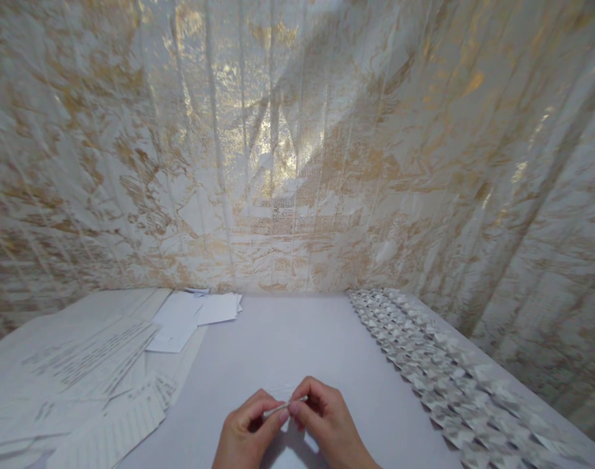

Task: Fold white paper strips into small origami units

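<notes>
Low in the middle of the view, my left hand [249, 430] and my right hand [324, 420] meet over a white table [282, 345]. Between their fingertips they pinch a small folded strip of paper [284, 407], held nearly level just above the table. Both hands have their fingers curled and pressed on the strip. More white paper shows under my wrists at the bottom edge.
Printed sheets [83, 378] lie spread on the left, with small blank white slips [190, 316] stacked behind them. Along the right side runs a long row of several folded paper pieces [439, 365]. A white and gold curtain [297, 143] hangs behind the table.
</notes>
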{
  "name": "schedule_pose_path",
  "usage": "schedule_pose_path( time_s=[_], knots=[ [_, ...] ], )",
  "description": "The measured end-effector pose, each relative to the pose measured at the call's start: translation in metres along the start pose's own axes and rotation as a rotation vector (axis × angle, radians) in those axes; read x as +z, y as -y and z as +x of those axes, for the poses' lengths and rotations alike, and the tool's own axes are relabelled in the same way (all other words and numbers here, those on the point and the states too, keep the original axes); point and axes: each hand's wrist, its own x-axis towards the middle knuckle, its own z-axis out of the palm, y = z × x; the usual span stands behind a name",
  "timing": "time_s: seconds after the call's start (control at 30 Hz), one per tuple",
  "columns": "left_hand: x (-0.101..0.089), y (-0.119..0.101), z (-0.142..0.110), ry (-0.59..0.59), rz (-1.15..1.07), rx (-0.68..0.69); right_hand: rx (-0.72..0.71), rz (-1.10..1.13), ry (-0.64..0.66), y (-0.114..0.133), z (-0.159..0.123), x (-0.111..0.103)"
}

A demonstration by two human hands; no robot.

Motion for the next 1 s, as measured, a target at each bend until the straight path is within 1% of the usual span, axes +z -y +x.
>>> schedule_pose_path(
  time_s=[0.17, 0.4, 0.57, 0.63, 0.7, 0.77, 0.9, 1.0],
  knots=[
    [0.002, -0.006, -0.001, 0.053, -0.008, 0.014, -0.057, -0.072, -0.019, 0.001, 0.000, -0.002],
    [-0.003, 0.002, 0.000, 0.039, 0.019, 0.002, 0.043, -0.072, -0.048, -0.005, 0.003, -0.007],
    [-0.007, 0.005, 0.002, 0.064, 0.110, 0.033, 0.027, -0.072, -0.013, -0.006, 0.003, -0.008],
    [-0.005, 0.005, 0.001, 0.048, 0.144, 0.042, 0.030, -0.087, -0.024, -0.006, 0.002, -0.007],
    [-0.003, 0.005, 0.001, 0.004, 0.179, 0.052, 0.026, -0.123, -0.034, -0.005, 0.001, -0.006],
    [0.000, 0.006, -0.001, -0.028, 0.208, 0.060, -0.004, -0.180, -0.035, -0.004, 0.000, -0.005],
    [0.005, 0.006, -0.004, -0.032, 0.232, 0.065, -0.115, -0.332, -0.007, -0.004, -0.002, -0.003],
    [0.009, 0.003, -0.007, -0.046, 0.247, 0.104, -0.197, -0.455, 0.009, -0.005, -0.005, -0.001]
  ],
)
